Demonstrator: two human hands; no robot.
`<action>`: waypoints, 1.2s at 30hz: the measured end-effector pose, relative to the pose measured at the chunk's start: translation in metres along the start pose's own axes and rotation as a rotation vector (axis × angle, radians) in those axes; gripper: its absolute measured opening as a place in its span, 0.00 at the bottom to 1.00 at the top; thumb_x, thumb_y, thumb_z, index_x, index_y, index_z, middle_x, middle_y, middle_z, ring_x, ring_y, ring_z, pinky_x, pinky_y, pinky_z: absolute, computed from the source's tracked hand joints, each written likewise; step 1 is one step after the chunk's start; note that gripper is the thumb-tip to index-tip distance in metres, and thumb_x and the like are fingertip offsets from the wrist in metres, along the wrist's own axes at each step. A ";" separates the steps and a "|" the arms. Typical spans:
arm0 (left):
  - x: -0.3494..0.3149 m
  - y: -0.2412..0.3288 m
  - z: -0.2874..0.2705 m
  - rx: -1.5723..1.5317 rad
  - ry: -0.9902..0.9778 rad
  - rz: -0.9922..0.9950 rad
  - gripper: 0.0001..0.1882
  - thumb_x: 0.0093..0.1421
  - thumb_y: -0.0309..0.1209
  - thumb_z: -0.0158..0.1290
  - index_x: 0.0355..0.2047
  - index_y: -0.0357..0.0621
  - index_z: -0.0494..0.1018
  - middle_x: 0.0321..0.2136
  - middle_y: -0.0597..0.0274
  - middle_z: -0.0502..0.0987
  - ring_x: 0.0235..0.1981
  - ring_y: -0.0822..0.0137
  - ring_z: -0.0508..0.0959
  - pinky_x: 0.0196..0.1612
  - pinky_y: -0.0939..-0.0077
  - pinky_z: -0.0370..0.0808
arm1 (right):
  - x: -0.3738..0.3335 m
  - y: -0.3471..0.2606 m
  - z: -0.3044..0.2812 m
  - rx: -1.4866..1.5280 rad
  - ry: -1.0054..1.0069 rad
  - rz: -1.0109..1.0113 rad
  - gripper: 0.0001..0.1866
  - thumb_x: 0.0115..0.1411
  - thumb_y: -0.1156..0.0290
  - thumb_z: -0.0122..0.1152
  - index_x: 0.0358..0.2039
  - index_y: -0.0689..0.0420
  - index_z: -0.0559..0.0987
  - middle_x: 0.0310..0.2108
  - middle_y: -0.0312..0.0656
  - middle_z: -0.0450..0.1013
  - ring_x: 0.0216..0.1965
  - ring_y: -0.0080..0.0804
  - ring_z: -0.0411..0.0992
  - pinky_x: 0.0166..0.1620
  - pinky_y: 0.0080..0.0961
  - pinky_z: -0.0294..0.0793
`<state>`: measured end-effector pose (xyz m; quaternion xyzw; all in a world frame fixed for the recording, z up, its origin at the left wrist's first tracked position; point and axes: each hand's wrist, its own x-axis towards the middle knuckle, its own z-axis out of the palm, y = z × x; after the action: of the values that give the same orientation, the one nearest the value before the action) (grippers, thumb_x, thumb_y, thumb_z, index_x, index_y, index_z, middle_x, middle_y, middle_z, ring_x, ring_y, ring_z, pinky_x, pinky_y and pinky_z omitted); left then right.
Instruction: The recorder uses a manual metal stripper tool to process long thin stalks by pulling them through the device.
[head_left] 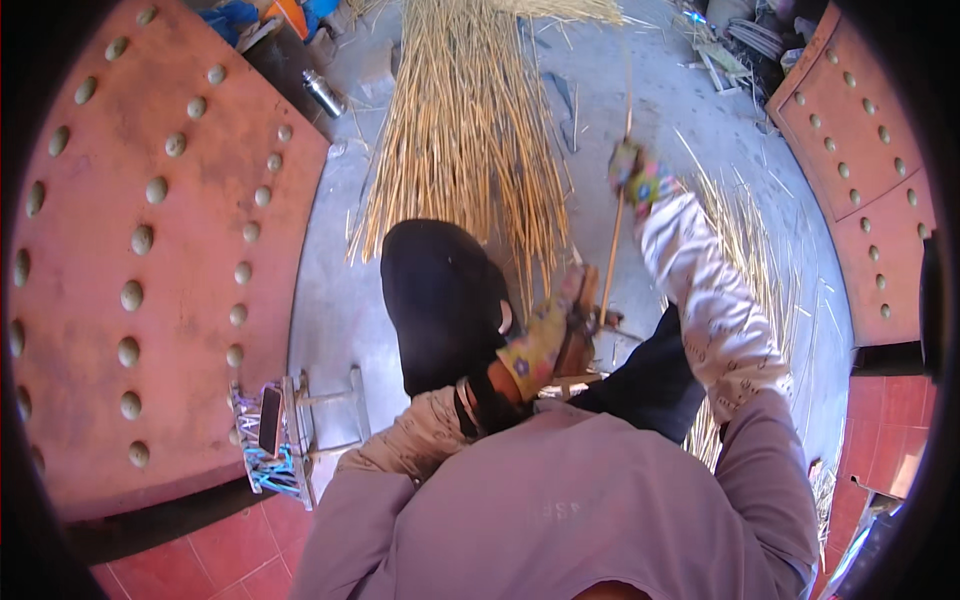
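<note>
My right hand (pixel 638 177), in a patterned glove, is stretched forward and closed around a thin reed stalk (pixel 612 255) that runs down toward my lap. My left hand (pixel 540 335), also gloved, is closed on a wooden-handled tool (pixel 580 325) pressed against the lower end of that stalk. Both hands work between my black-trousered knees (pixel 440 300). A large bundle of yellow reeds (pixel 465 130) lies on the concrete floor just ahead of my left knee.
More loose reeds (pixel 755 260) lie to my right. Two rust-red studded metal doors stand at the left (pixel 150 260) and right (pixel 860 150). A metal bottle (pixel 322 93) lies at the far left; a small metal stand with a phone (pixel 272 430) sits by my left side.
</note>
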<state>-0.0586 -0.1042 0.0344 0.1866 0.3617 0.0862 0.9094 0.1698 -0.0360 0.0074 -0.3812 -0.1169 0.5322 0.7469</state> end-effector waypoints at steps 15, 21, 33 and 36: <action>-0.035 -0.008 0.007 0.322 0.017 0.062 0.25 0.48 0.57 0.43 0.20 0.46 0.66 0.13 0.70 0.64 0.14 0.76 0.65 0.15 0.84 0.61 | -0.012 -0.054 0.030 0.138 0.165 -0.100 0.12 0.57 0.66 0.36 0.19 0.54 0.63 0.08 0.28 0.48 0.08 0.19 0.46 0.12 0.17 0.47; 0.000 0.006 -0.002 0.285 0.084 0.115 0.26 0.49 0.59 0.40 0.21 0.48 0.66 0.14 0.69 0.65 0.15 0.75 0.66 0.16 0.82 0.62 | -0.041 0.003 0.036 0.040 0.038 -0.048 0.11 0.56 0.62 0.42 0.29 0.57 0.67 0.11 0.27 0.51 0.11 0.17 0.49 0.14 0.16 0.48; 0.076 0.053 0.026 0.124 0.070 0.398 0.27 0.47 0.61 0.40 0.13 0.50 0.64 0.09 0.69 0.63 0.08 0.72 0.64 0.11 0.79 0.60 | -0.123 0.039 -0.047 -0.567 0.124 -0.045 0.13 0.53 0.59 0.48 0.30 0.56 0.71 0.22 0.34 0.68 0.20 0.23 0.65 0.24 0.19 0.66; 0.098 0.039 0.048 0.072 0.113 0.461 0.26 0.46 0.61 0.42 0.14 0.51 0.64 0.08 0.69 0.63 0.06 0.71 0.64 0.08 0.79 0.60 | -0.148 0.063 -0.026 -0.242 0.025 0.069 0.09 0.54 0.63 0.48 0.27 0.55 0.71 0.14 0.31 0.63 0.12 0.18 0.59 0.16 0.17 0.61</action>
<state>0.0445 -0.0535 0.0213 0.2915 0.3624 0.2890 0.8367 0.0801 -0.1698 -0.0205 -0.4789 -0.1576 0.5346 0.6782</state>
